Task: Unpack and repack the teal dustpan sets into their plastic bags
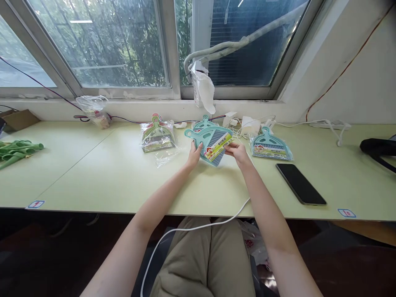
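A teal dustpan and brush set (210,135) is held tilted above the table, its handle to the left and a yellow-green label card (218,147) across the grey bristles. My left hand (194,155) grips its lower left edge, thumb on the front. At the right end of the label, my right hand (236,152) pinches the set's edge. Behind it, another teal set (204,122) is partly hidden. To the left lies a bagged green set (158,138), with pink showing at its handle. A bagged teal set (268,146) lies to the right.
A black phone (300,184) lies at the right. A white cable (194,228) crosses the table edge and my lap. Green strips (20,152) and a cardboard box (21,120) are at far left. A plastic bag (94,112) and a power strip (331,123) line the wall.
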